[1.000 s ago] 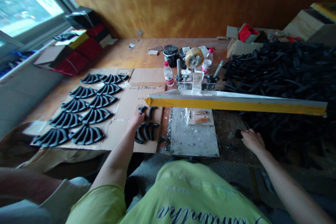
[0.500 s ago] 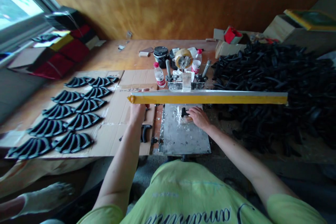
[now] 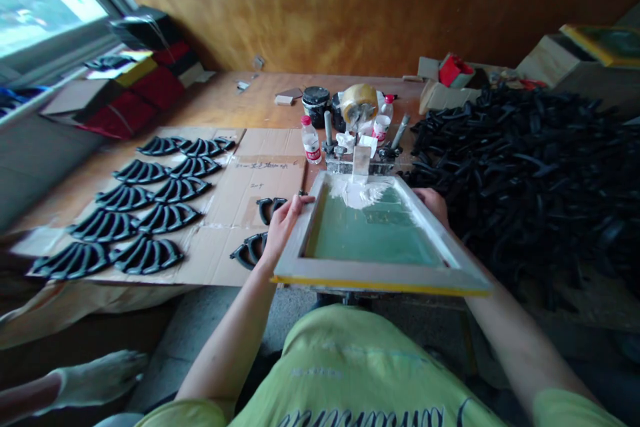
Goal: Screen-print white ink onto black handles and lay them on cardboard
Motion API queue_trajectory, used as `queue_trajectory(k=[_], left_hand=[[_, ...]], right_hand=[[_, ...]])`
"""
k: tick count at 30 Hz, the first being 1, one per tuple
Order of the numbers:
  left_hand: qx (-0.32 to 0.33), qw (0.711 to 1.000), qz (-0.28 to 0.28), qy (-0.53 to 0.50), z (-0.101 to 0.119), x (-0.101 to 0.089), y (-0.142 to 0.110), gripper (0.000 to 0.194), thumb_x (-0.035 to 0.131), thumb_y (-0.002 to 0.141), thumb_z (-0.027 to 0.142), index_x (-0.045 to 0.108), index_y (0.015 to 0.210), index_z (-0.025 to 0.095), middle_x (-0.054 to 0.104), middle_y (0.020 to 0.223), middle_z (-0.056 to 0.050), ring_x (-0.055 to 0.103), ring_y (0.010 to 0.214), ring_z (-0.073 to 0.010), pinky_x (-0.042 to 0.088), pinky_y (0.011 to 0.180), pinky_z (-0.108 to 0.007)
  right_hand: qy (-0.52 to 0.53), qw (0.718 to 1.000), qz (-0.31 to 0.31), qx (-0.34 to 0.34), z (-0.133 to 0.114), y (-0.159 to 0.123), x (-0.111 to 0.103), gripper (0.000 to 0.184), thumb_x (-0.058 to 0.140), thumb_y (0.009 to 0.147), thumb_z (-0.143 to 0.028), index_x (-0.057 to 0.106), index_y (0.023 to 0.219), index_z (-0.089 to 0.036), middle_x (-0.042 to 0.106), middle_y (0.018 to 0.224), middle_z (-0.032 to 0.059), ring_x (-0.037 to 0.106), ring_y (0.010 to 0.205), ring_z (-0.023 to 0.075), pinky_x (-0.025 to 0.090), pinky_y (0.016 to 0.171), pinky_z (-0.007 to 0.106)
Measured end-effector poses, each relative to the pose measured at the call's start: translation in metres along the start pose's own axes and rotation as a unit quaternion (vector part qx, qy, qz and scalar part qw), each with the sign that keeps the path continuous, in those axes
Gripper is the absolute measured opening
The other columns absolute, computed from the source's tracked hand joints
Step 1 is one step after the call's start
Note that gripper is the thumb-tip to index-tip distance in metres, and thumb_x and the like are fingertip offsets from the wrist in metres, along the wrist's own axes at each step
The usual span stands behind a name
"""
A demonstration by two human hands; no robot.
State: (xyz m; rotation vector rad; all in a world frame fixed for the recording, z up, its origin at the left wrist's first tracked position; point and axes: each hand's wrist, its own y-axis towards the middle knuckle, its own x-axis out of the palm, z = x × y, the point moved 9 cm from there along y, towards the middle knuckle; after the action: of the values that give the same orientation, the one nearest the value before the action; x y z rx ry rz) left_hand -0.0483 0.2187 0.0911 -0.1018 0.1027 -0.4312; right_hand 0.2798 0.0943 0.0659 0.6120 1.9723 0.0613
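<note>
A screen-printing frame (image 3: pixel 380 277) with green mesh lies tilted low in front of me, its near bar edged in yellow tape. White paste is smeared over the far end of the mesh. At the frame's left side, my left hand (image 3: pixel 284 225) grips the edge with bent fingers. My right hand (image 3: pixel 434 205) is closed at the right edge, partly hidden by the frame. The metal plate and whatever lies on it are covered. Just left of my left hand, curved black handles (image 3: pixel 249 251) rest on cardboard.
Rows of black handles (image 3: pixel 106 224) lie fanned out on the cardboard (image 3: pixel 220 203). A big heap of black handles (image 3: pixel 515 167) fills the right side. Behind the frame stand a red-capped bottle (image 3: pixel 311 141), a black tub (image 3: pixel 316 105) and a tape roll (image 3: pixel 359 103). A co-worker's gloved hand (image 3: pixel 103 377) shows lower left.
The frame has swung down from its raised, edge-on position over the plate. My right hand has left the black handle on the plate; both hands are now at the frame's sides.
</note>
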Motion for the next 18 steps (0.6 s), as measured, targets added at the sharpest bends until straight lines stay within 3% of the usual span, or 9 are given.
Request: queue_trajectory(k=[2, 4, 6, 8, 11, 13, 15, 18], left_hand=[[-0.058, 0.998, -0.029, 0.006, -0.038, 0.003, -0.012, 0.056, 0.059, 0.078, 0.061, 0.070, 0.106, 0.014, 0.063, 0.071, -0.001, 0.051, 0.057, -0.0109, 0.037, 0.051, -0.021], [-0.095, 0.995, -0.038, -0.005, -0.074, 0.006, -0.019, 0.065, 0.064, 0.075, 0.057, 0.059, 0.126, 0.017, 0.064, 0.073, 0.000, 0.052, 0.057, -0.0111, 0.037, 0.051, -0.020], [-0.113, 0.993, -0.027, -0.008, -0.102, 0.008, -0.021, 0.077, 0.064, 0.075, 0.054, 0.043, 0.142, 0.022, 0.065, 0.077, 0.000, 0.054, 0.058, -0.0115, 0.039, 0.052, -0.020], [-0.117, 0.993, -0.010, 0.013, -0.120, 0.009, -0.019, 0.078, 0.063, 0.077, 0.053, 0.037, 0.145, 0.025, 0.065, 0.077, 0.001, 0.053, 0.057, -0.0107, 0.038, 0.052, -0.019], [-0.108, 0.993, 0.002, 0.052, -0.130, 0.009, -0.016, 0.071, 0.060, 0.079, 0.050, 0.042, 0.142, 0.023, 0.060, 0.071, 0.002, 0.048, 0.054, -0.0095, 0.035, 0.050, -0.018], [-0.113, 0.992, 0.005, 0.059, -0.133, 0.008, -0.015, 0.069, 0.060, 0.079, 0.049, 0.044, 0.140, 0.020, 0.058, 0.069, 0.003, 0.047, 0.053, -0.0094, 0.034, 0.049, -0.019], [-0.120, 0.991, 0.013, 0.058, -0.135, 0.006, -0.015, 0.067, 0.061, 0.079, 0.048, 0.047, 0.138, 0.020, 0.059, 0.070, 0.002, 0.048, 0.054, -0.0098, 0.036, 0.050, -0.019], [-0.126, 0.990, 0.023, 0.053, -0.136, 0.003, -0.016, 0.063, 0.063, 0.078, 0.045, 0.051, 0.135, 0.020, 0.060, 0.071, 0.002, 0.050, 0.056, -0.0102, 0.038, 0.052, -0.019]], right_hand=[[-0.020, 0.998, 0.059, 0.010, 0.002, 0.020, -0.023, 0.031, 0.048, 0.089, -0.021, 0.069, 0.106, -0.007, 0.067, 0.101, 0.0133, 0.059, 0.086, 0.0186, 0.046, 0.083, 0.027], [-0.050, 0.995, 0.076, -0.040, -0.025, 0.041, -0.025, 0.038, 0.061, 0.083, -0.021, 0.063, 0.120, -0.013, 0.060, 0.120, 0.0151, 0.054, 0.108, 0.0265, 0.043, 0.095, 0.039], [-0.081, 0.990, 0.044, -0.111, -0.065, 0.057, -0.006, 0.053, 0.068, 0.079, -0.023, 0.055, 0.129, -0.015, 0.052, 0.130, 0.0156, 0.047, 0.118, 0.0308, 0.039, 0.100, 0.045], [-0.110, 0.983, -0.013, -0.145, -0.095, 0.069, 0.023, 0.051, 0.068, 0.078, -0.023, 0.054, 0.126, -0.013, 0.054, 0.125, 0.0165, 0.046, 0.116, 0.0306, 0.040, 0.097, 0.043], [-0.143, 0.975, -0.108, -0.133, -0.108, 0.073, 0.064, 0.025, 0.064, 0.082, -0.021, 0.061, 0.106, -0.013, 0.063, 0.103, 0.0131, 0.053, 0.101, 0.0262, 0.043, 0.085, 0.035], [-0.155, 0.969, -0.147, -0.123, -0.106, 0.063, 0.081, 0.013, 0.061, 0.084, -0.020, 0.062, 0.094, -0.014, 0.065, 0.094, 0.0113, 0.055, 0.093, 0.0241, 0.043, 0.079, 0.032], [-0.160, 0.964, -0.157, -0.142, -0.108, 0.044, 0.086, 0.007, 0.056, 0.084, -0.016, 0.062, 0.088, -0.014, 0.065, 0.090, 0.0109, 0.054, 0.091, 0.0233, 0.042, 0.079, 0.031], [-0.137, 0.946, -0.178, -0.235, -0.124, 0.003, 0.083, 0.013, 0.050, 0.083, -0.009, 0.062, 0.084, -0.013, 0.063, 0.088, 0.0106, 0.053, 0.092, 0.0229, 0.040, 0.080, 0.031]])
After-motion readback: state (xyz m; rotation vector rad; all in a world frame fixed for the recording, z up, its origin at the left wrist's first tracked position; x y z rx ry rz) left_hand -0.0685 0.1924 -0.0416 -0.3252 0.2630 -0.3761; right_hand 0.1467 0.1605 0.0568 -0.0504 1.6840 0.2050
